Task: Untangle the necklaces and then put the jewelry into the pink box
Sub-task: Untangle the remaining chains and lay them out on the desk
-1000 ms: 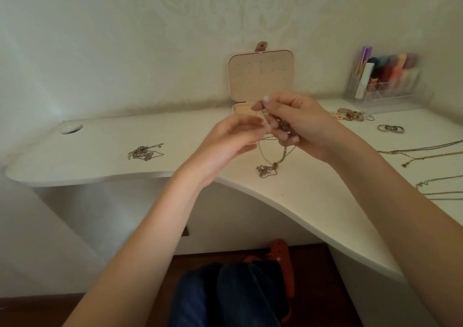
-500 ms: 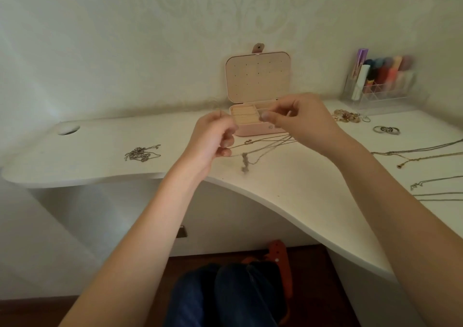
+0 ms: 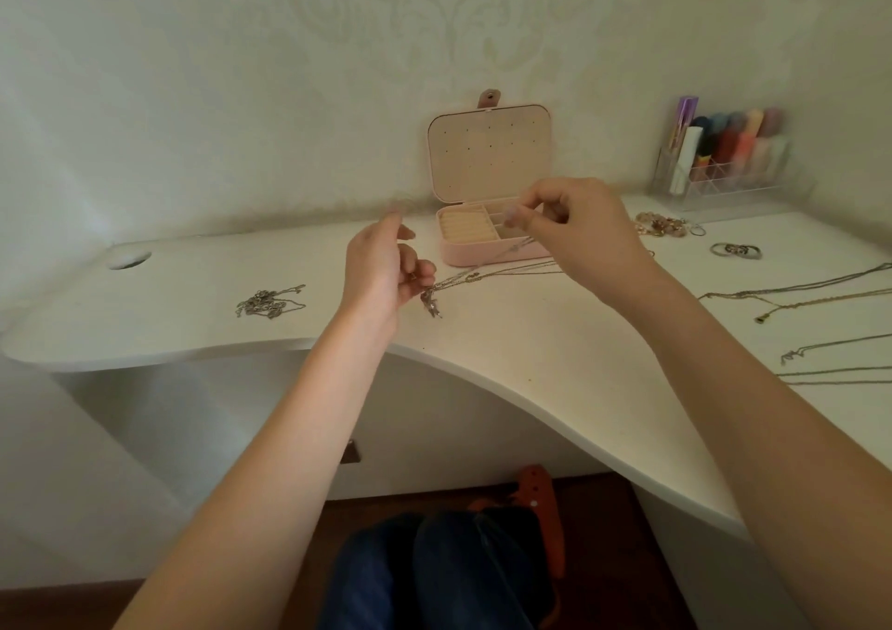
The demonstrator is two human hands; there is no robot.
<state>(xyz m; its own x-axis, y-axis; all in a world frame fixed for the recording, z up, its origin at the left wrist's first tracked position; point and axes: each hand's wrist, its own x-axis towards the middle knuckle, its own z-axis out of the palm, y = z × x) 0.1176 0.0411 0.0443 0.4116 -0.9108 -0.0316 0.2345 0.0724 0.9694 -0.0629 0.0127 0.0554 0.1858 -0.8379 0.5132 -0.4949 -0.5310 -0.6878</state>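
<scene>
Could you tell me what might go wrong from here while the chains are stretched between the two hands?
The left hand and right hand pinch thin chains drawn taut between them; pulling further could tighten the knot or snap a link. The pendant dangles near the desk's front edge, so a slip might drop it to the floor. The strands pass close to the open pink box and could snag it.

A jewelry box sits open at the back middle of a desk, against the wall. Left of it lies a tangled chain heap. Right of the box, a pile of bracelets, then rings. Behind those stands an organizer. Straightened necklaces lie along the right edge. Two hands hold a chain before the box.
</scene>
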